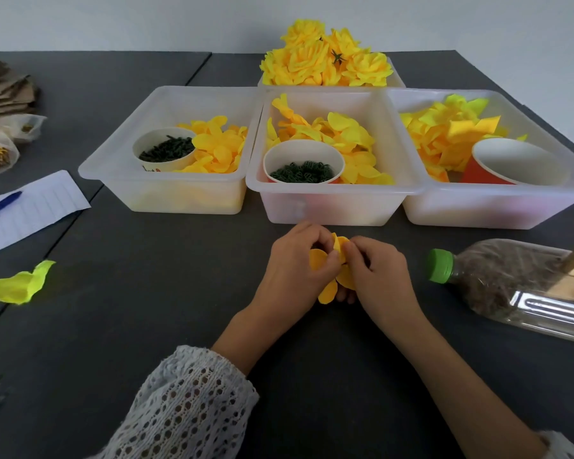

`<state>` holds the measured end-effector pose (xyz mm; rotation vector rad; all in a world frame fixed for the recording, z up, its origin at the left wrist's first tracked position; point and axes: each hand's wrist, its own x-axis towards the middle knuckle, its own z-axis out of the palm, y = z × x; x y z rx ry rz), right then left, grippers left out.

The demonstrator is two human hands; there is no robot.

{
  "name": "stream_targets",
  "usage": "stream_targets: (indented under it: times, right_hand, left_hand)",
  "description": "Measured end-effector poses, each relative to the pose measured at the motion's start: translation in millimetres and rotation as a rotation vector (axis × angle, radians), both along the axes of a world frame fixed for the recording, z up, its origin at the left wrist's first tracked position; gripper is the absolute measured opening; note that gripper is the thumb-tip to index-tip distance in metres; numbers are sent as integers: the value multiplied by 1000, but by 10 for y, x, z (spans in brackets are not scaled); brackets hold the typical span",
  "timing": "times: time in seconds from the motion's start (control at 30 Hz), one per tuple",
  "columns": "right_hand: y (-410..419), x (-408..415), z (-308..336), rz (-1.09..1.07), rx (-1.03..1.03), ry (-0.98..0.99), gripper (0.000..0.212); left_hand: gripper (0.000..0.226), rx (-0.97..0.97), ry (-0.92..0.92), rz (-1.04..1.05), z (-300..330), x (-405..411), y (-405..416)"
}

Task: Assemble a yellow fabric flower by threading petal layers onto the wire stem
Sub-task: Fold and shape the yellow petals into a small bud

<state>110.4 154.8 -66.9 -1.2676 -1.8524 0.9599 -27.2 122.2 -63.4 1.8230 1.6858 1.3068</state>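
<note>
Yellow petal layer point(332, 263) pinched between left hand point(299, 263) and right hand point(375, 270), fingers of both curled on it, just before middle bin point(328, 207). Stem hidden; axis undeterminable.

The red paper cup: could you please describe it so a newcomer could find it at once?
Three clear bins sit in a row. In the right bin, the red paper cup leans among petals. Unlike the other cups, it looks empty.
</note>
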Motion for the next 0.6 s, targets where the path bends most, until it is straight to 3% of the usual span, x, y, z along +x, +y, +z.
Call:
stream_targets:
  times: [0.2, 0.37, 0.5, 0.6]
  right_hand:
    - [10, 45, 7, -128, -105, 131, 27]
    - [24, -11, 10, 68, -203, 107, 14]
    - [1, -19, -21, -22, -157, 113, 15]
    - [-63, -39, -41, -66, -48, 134, 19]
  left_hand:
    - [9, 6, 27, 20, -22, 10, 24]
    - [16, -18, 98, 104, -26, 1, 24]
    - [6, -9, 212, 157, -15, 13, 1]
    - [19, 19, 275, 233, -35, 20, -7]
